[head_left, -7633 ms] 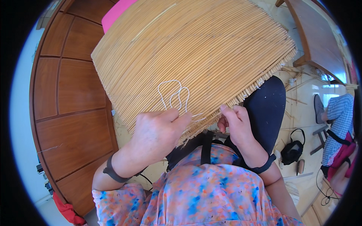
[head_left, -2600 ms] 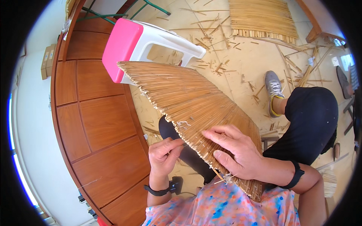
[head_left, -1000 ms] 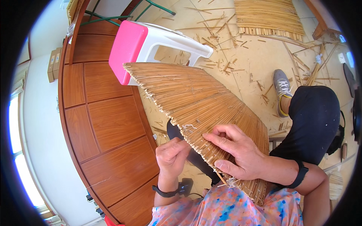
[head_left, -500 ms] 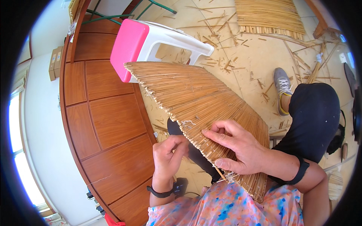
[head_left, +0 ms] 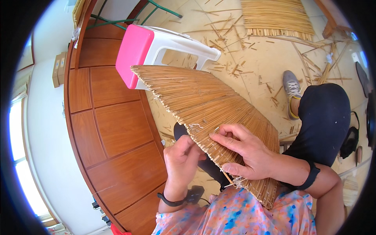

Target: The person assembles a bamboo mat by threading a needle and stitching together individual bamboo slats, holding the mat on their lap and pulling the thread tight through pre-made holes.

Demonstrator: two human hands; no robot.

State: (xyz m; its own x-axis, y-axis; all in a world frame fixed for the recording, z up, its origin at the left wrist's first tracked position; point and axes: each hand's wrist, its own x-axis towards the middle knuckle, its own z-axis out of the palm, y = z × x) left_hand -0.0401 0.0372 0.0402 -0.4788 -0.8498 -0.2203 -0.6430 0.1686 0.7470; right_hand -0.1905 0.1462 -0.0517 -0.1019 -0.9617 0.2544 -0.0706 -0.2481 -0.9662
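A fan-shaped mat of thin straw-coloured reeds (head_left: 203,105) lies across my lap and reaches out toward a pink-topped white stool (head_left: 156,49). My right hand (head_left: 244,150) lies flat on top of the mat near its close end, fingers spread and pressing the reeds. My left hand (head_left: 182,156) is at the mat's left edge, fingers curled and pinching the reed ends and a pale string there. A small knot of white string (head_left: 194,126) shows on the edge just above my left hand.
A curved brown wooden panelled wall (head_left: 113,129) stands close on the left. Loose reed scraps litter the pale floor (head_left: 250,58), and another reed mat (head_left: 276,17) lies at the far top. My dark-trousered knee (head_left: 323,117) and grey shoe (head_left: 291,88) are at right.
The mat, held up large in front of me 7.6 s ago, now lies lower across my lap. In the last second my left hand has crept slightly up along the mat's edge.
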